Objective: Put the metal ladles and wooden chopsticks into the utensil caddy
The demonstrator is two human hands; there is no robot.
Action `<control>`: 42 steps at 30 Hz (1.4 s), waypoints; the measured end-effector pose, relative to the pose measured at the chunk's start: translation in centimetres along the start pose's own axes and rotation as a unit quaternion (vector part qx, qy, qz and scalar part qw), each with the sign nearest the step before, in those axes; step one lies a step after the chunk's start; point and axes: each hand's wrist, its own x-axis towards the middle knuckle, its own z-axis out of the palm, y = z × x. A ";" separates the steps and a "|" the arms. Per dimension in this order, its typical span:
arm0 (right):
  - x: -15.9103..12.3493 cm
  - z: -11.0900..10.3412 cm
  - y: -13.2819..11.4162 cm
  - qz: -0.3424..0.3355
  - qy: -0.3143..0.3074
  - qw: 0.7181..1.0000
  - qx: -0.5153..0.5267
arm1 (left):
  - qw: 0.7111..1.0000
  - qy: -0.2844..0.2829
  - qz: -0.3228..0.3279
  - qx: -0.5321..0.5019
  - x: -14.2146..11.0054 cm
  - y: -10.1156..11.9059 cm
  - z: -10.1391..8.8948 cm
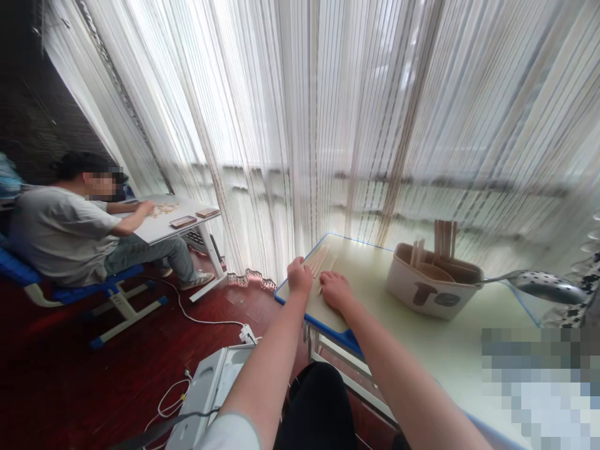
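Note:
My left hand (pixel 300 277) is at the near left corner of the pale table, its fingers closed around the lower ends of several thin wooden sticks (pixel 319 257). The sticks fan out flat on the tabletop, pointing away from me. Beside it my right hand (pixel 335 290) rests on the table with curled fingers. A single wooden stick (pixel 332 263) shows beyond these fingers, and a short end pokes out at their left. To the right stands a beige container (pixel 398 287) with dark lettering, holding several upright wooden sticks (pixel 444 239).
A perforated metal skimmer (pixel 546 285) juts right from the container's rim. The table (pixel 365 250) has a blue edge, with striped curtains (pixel 262 125) behind. At far left a seated person (pixel 70 225) handles small pieces at a white table (pixel 154 232). Cables and a power strip (pixel 247 334) lie below.

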 end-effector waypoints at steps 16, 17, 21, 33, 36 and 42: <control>-5.5 -3.8 3.1 -0.124 0.176 0.974 0.074 | 0.912 -0.354 0.006 -0.208 -5.6 2.7 -2.1; -5.8 -4.5 3.0 -0.129 0.182 0.972 0.077 | 0.900 -0.361 -0.009 -0.246 -5.8 3.0 -2.2; -7.5 -8.2 2.0 -0.161 0.179 0.967 0.085 | 0.859 -0.382 -0.033 -0.340 -6.5 4.3 -2.3; -12.4 -20.2 2.4 0.030 0.310 0.905 0.290 | 0.864 -0.331 0.196 -0.324 -9.1 11.8 -1.5; -12.9 -22.2 4.0 0.033 0.288 0.914 0.285 | 0.870 -0.305 0.259 -0.288 -9.6 13.9 -0.7; -13.5 -25.6 6.7 0.048 0.293 0.919 0.259 | 0.878 -0.263 0.302 -0.264 -9.6 17.8 1.4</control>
